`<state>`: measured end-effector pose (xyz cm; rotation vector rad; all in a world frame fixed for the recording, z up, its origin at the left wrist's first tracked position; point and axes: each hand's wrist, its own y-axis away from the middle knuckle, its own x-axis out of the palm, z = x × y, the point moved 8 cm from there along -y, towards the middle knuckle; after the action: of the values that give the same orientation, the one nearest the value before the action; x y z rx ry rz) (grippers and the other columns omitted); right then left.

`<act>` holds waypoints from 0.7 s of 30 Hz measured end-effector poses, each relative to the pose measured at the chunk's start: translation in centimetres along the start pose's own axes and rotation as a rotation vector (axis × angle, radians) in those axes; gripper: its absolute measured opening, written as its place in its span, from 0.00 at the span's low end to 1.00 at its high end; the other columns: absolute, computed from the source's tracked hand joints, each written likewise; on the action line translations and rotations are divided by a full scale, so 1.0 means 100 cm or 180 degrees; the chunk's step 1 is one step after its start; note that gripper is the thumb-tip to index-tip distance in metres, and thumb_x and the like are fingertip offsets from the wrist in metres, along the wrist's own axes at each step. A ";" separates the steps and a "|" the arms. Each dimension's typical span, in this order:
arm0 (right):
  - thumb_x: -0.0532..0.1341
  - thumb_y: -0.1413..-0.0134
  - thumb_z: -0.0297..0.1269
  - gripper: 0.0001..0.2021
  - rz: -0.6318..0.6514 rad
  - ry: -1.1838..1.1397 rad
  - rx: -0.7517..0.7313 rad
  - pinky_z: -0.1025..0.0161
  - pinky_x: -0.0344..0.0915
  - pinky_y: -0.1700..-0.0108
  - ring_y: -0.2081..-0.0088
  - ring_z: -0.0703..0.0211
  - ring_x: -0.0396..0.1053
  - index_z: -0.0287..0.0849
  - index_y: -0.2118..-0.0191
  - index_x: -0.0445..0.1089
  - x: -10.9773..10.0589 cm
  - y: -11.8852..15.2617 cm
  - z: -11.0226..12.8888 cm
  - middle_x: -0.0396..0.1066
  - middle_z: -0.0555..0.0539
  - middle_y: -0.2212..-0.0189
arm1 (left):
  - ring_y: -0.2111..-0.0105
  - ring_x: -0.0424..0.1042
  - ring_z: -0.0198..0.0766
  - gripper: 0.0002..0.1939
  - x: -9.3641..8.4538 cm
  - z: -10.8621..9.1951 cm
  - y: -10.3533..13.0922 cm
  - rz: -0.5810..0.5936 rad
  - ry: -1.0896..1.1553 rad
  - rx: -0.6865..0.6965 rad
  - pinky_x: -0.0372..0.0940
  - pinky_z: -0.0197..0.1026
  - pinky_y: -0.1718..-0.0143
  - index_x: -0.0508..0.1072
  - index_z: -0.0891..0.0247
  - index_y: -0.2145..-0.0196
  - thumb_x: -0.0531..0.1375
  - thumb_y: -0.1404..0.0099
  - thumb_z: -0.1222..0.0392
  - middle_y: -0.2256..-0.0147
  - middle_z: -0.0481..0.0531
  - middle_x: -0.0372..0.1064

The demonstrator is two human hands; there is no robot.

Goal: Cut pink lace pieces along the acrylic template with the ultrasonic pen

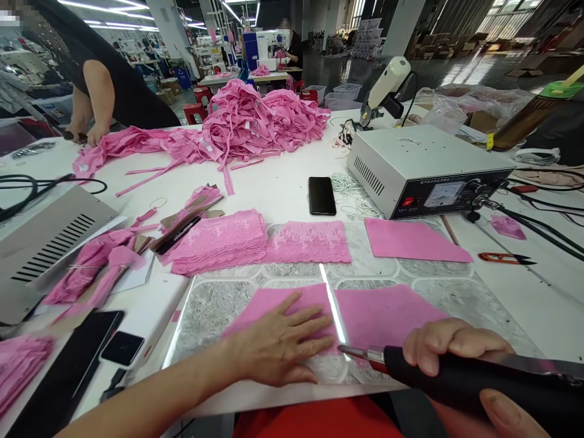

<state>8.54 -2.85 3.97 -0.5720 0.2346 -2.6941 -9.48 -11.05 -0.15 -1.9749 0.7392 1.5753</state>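
Observation:
My left hand (283, 340) lies flat with fingers spread on a pink fabric piece (274, 296). My right hand (456, 350) is wrapped round a thick black-handled tool (438, 372) with a slim metal tip. That tip points left and sits at the lower end of a bright strip, close to my left fingertips. Right of the strip lies a second pink fabric piece (387, 310). Both pieces rest on a grey marble-patterned board (214, 304). Beyond them are a stack of pink lace (219, 240), a thinner lace piece (310, 240) and a plain pink piece (415, 241).
A grey power unit (429, 164) with a meter stands at the right, near orange-handled snips (504, 258). A black phone (322, 196) lies behind the lace. Pink garments (260, 118) are heaped at the back, with a co-worker (114, 91) at left. Another grey box (50, 249) stands left.

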 end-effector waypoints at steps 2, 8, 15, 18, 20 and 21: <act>0.61 0.45 0.42 0.07 0.0061 0.0036 -0.0032 0.57 0.71 0.68 0.70 0.57 0.66 0.48 0.62 0.69 0.004 -0.003 0.002 0.65 0.48 0.72 | 0.34 0.51 0.50 0.29 -0.001 0.000 -0.001 0.0012 -0.0017 0.0009 0.30 0.59 0.32 0.60 0.64 0.37 0.49 0.27 0.43 0.35 0.59 0.55; 0.62 0.46 0.44 0.08 -0.0029 0.0104 0.0014 0.58 0.72 0.67 0.71 0.59 0.66 0.48 0.64 0.68 0.005 -0.002 0.002 0.65 0.50 0.72 | 0.35 0.54 0.51 0.29 -0.005 -0.001 -0.002 -0.0077 0.0053 0.0000 0.34 0.61 0.33 0.62 0.66 0.38 0.50 0.27 0.44 0.37 0.61 0.57; 0.62 0.46 0.44 0.07 0.0106 0.0183 -0.0172 0.58 0.72 0.70 0.74 0.60 0.66 0.47 0.65 0.69 0.012 -0.005 0.007 0.65 0.50 0.72 | 0.35 0.53 0.51 0.30 -0.002 -0.003 -0.001 -0.0055 -0.0009 -0.0009 0.31 0.60 0.32 0.60 0.66 0.37 0.49 0.27 0.43 0.36 0.61 0.56; 0.61 0.45 0.43 0.06 0.0057 0.0192 -0.0132 0.58 0.71 0.70 0.73 0.59 0.66 0.48 0.64 0.69 0.010 -0.003 0.004 0.65 0.49 0.72 | 0.35 0.54 0.51 0.30 -0.001 -0.003 -0.002 -0.0035 -0.0002 -0.0009 0.31 0.60 0.32 0.60 0.66 0.37 0.48 0.26 0.43 0.36 0.61 0.56; 0.61 0.45 0.43 0.07 -0.0019 0.0189 -0.0069 0.57 0.70 0.70 0.72 0.58 0.66 0.48 0.63 0.69 0.005 0.000 0.002 0.65 0.49 0.72 | 0.35 0.54 0.50 0.30 -0.004 -0.003 -0.002 -0.0051 0.0074 -0.0014 0.33 0.60 0.32 0.61 0.66 0.37 0.49 0.27 0.42 0.36 0.61 0.57; 0.61 0.46 0.44 0.07 -0.0087 0.0188 -0.0029 0.56 0.70 0.69 0.72 0.57 0.66 0.49 0.63 0.68 0.001 0.001 0.001 0.64 0.49 0.71 | 0.35 0.54 0.50 0.30 -0.007 -0.003 -0.001 -0.0077 0.0121 -0.0020 0.33 0.60 0.32 0.61 0.65 0.37 0.50 0.27 0.42 0.37 0.61 0.57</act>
<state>8.53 -3.02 4.10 -0.5023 0.2570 -2.7405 -9.33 -11.07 0.55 -2.0158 0.7235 1.5318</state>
